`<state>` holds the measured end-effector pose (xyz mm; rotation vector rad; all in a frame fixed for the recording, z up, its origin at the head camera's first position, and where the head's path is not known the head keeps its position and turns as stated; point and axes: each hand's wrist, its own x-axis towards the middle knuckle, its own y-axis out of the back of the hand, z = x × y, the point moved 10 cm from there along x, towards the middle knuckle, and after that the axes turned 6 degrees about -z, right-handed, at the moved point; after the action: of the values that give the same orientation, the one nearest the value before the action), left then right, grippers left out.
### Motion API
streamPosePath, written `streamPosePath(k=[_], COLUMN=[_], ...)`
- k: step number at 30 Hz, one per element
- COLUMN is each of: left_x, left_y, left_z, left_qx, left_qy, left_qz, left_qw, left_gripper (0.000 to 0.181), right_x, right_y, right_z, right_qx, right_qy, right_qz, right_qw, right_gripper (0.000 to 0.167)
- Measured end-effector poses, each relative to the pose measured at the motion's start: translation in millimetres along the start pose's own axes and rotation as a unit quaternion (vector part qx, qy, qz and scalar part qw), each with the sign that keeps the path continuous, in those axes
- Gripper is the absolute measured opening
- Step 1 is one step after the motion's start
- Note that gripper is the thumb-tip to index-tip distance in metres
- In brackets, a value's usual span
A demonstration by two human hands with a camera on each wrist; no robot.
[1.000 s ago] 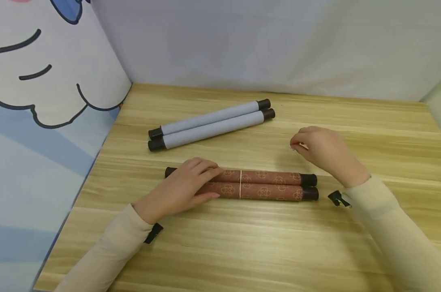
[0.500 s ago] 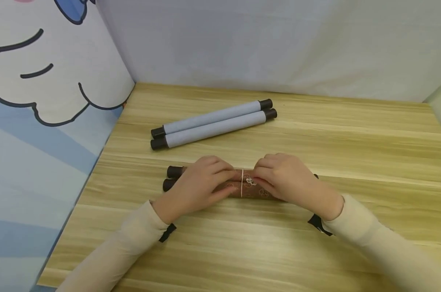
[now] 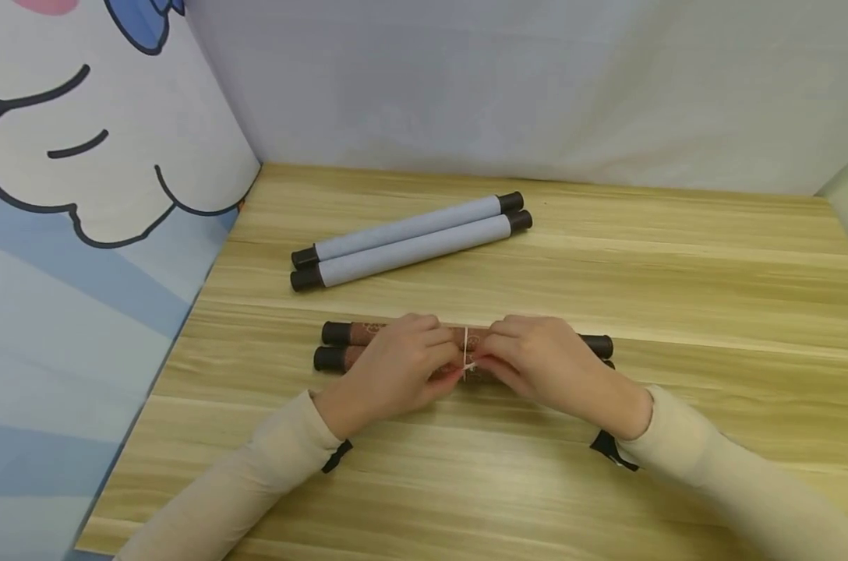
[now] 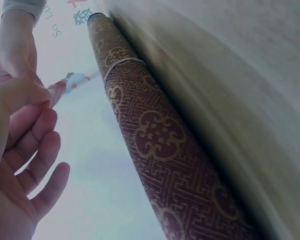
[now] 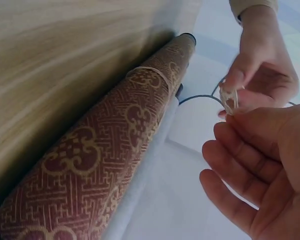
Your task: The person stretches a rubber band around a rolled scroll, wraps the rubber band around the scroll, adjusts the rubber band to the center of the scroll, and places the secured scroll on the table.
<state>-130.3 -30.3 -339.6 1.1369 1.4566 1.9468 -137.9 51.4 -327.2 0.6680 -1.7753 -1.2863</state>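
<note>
Two brown patterned rolls with black ends lie side by side, a thin white band around them near the middle. My left hand and right hand meet above the rolls. Between their fingertips is a small white string, pinched from both sides. In the right wrist view the string looks looped and bunched, with my left hand beyond it and my right hand nearer. The left wrist view shows a patterned roll beside my left hand.
Two pale blue rolls with black ends lie slantwise farther back on the wooden table. A whitish wall cloth stands behind the table, and a printed cartoon sheet is at the left.
My right hand has come left and down from beyond the rolls, bringing the white string to the band. My left hand has shifted right from the rolls and now pinches the string too.
</note>
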Motion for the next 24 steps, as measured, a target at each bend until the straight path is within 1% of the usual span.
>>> streamPosePath(k=[2, 4, 6, 7, 8, 9, 10, 11, 12, 13, 14, 15, 16, 17, 18, 20, 23, 24], left_x=[-2.9, -6.3, -9.2, -10.1, -10.2, -9.9, -9.8, -9.5, -9.0, -8.3, -7.5, -6.8, -6.3, -6.1, -5.8, -5.9, -6.8, -7.1], left_y=[-0.6, -0.3, -1.8, -3.5, -6.0, -9.1, -12.2, -15.3, -18.0, -19.9, -20.8, -21.0, -20.4, -19.7, -18.5, -16.4, -15.5, -15.5], left_z=[-2.6, -6.6, -11.1, -12.5, -13.4, -13.7, -13.7, -13.5, -12.9, -12.1, -11.2, -10.1, -8.9, -8.0, -7.2, -6.6, -6.7, -7.0], left_qx=[-0.005, -0.010, -0.021, -0.026, -0.031, -0.034, -0.038, -0.040, -0.039, -0.039, -0.036, -0.032, -0.030, -0.028, -0.027, -0.029, -0.038, -0.041], left_qy=[0.009, 0.021, 0.034, 0.037, 0.039, 0.039, 0.039, 0.039, 0.037, 0.036, 0.033, 0.029, 0.026, 0.023, 0.020, 0.019, 0.020, 0.020], left_qz=[-0.010, -0.018, -0.032, -0.042, -0.053, -0.067, -0.080, -0.092, -0.101, -0.106, -0.107, -0.105, -0.100, -0.095, -0.090, -0.083, -0.084, -0.085], left_qw=[0.9999, 0.9996, 0.9987, 0.9981, 0.9973, 0.9964, 0.9953, 0.9942, 0.9934, 0.9929, 0.9930, 0.9935, 0.9942, 0.9948, 0.9954, 0.9960, 0.9955, 0.9953], left_gripper=[0.006, 0.007, 0.009, 0.010, 0.011, 0.011, 0.012, 0.012, 0.012, 0.012, 0.013, 0.013, 0.014, 0.014, 0.014, 0.014, 0.014, 0.015], right_x=[-3.4, -6.7, -9.7, -11.0, -12.1, -13.0, -13.1, -12.9, -12.6, -12.2, -11.7, -10.9, -10.2, -9.6, -9.1, -9.0, -9.8, -10.1], right_y=[2, 6, 11, 12, 13, 13, 12, 9, 6, 3, 0, -3, -6, -8, -9, -11, -7, -5], right_z=[6, 13, 21, 25, 29, 31, 32, 31, 30, 27, 22, 17, 12, 7, 2, -7, -18, -22], right_qx=[-0.007, -0.012, 0.004, 0.024, 0.059, 0.105, 0.157, 0.214, 0.274, 0.330, 0.383, 0.423, 0.454, 0.478, 0.498, 0.520, 0.553, 0.572], right_qy=[-0.017, -0.032, -0.049, -0.057, -0.064, -0.069, -0.070, -0.071, -0.070, -0.065, -0.058, -0.051, -0.044, -0.034, -0.025, -0.008, 0.028, 0.038], right_qz=[0.001, 0.010, 0.026, 0.033, 0.037, 0.038, 0.036, 0.031, 0.022, 0.013, 0.003, -0.010, -0.022, -0.032, -0.041, -0.056, -0.062, -0.064], right_qw=[0.9998, 0.9994, 0.9985, 0.9976, 0.9955, 0.9914, 0.9844, 0.9739, 0.9590, 0.9416, 0.9221, 0.9049, 0.8896, 0.8770, 0.8661, 0.8523, 0.8306, 0.8172], right_gripper=[0.007, 0.007, 0.008, 0.009, 0.009, 0.009, 0.009, 0.010, 0.011, 0.013, 0.014, 0.015, 0.016, 0.017, 0.017, 0.018, 0.019, 0.019])
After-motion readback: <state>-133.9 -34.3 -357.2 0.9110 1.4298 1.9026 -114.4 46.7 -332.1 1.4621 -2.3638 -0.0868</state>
